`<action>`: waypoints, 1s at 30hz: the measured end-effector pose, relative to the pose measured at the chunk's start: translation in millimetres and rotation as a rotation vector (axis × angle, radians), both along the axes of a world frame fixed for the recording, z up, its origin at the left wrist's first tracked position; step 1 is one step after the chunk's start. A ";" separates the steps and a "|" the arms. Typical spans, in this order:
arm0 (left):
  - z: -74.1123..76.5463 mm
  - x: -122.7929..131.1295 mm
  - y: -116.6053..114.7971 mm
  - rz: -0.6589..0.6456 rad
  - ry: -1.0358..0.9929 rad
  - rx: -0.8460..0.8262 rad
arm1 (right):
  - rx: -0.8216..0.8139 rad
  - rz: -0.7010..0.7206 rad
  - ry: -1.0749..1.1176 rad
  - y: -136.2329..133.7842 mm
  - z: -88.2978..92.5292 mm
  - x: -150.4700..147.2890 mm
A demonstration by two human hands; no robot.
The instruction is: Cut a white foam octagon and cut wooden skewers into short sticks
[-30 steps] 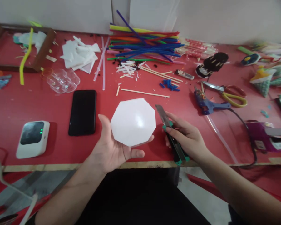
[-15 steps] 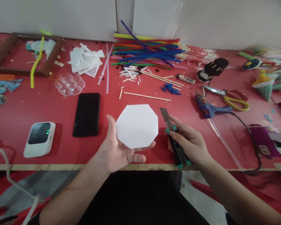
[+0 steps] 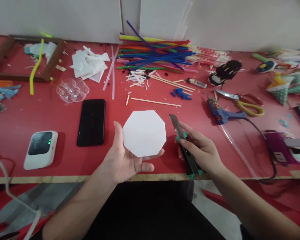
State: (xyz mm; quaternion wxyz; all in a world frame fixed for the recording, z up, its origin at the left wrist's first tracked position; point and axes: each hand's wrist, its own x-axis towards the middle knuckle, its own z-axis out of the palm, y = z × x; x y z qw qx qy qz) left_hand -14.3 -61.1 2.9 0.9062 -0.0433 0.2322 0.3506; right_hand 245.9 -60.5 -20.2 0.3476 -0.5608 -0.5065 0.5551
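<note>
A white octagonal piece of card or paper (image 3: 144, 133) lies across the fingers of my left hand (image 3: 123, 163), which is palm up with its thumb against the left edge. Most of the fingers are hidden beneath the piece. To the right, my right hand (image 3: 202, 150) grips a green and black utility knife (image 3: 182, 135), thumb on the handle. The knife's dark blade is out and points up and left, apart from the octagon. Both hands are over the front edge of the red table (image 3: 72, 166).
Behind the hands lie a thin wooden stick (image 3: 155, 102), blue bits (image 3: 181, 93) and colourful pipe cleaners (image 3: 155, 53). A black phone (image 3: 91, 122) and a white device (image 3: 40, 150) sit left. At right are a glue gun (image 3: 222, 115), scissors (image 3: 250, 104) and white scraps (image 3: 90, 65) farther left.
The octagon has turned slightly in my left hand. The whole view has shifted a little; the right hand keeps its hold on the utility knife.
</note>
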 end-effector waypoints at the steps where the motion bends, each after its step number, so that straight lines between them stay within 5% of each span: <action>1: -0.1 -0.2 0.2 0.000 -0.004 -0.003 | -0.001 -0.003 -0.002 0.1 0.1 0.0; 8: -2.5 0.0 -0.8 -0.031 0.126 0.138 | 0.021 0.010 -0.025 1.0 2.0 -1.2; 12: -8.0 -2.1 -9.5 0.026 0.751 0.730 | 0.006 0.027 -0.049 1.1 3.7 -0.5; 15: -15.0 -6.8 -12.1 -0.058 1.387 1.282 | 0.015 0.080 -0.093 0.2 4.7 0.8; 17: -20.5 -9.4 -10.2 -0.148 1.618 1.490 | 0.043 0.130 -0.162 -0.6 5.9 1.6; 22: -27.4 -12.0 -8.0 -0.299 1.734 1.550 | 0.228 0.288 -0.495 -1.2 17.5 0.2; 30: -20.5 -16.5 -23.1 -0.073 1.869 1.730 | 0.343 0.392 -0.640 -4.0 36.8 -5.0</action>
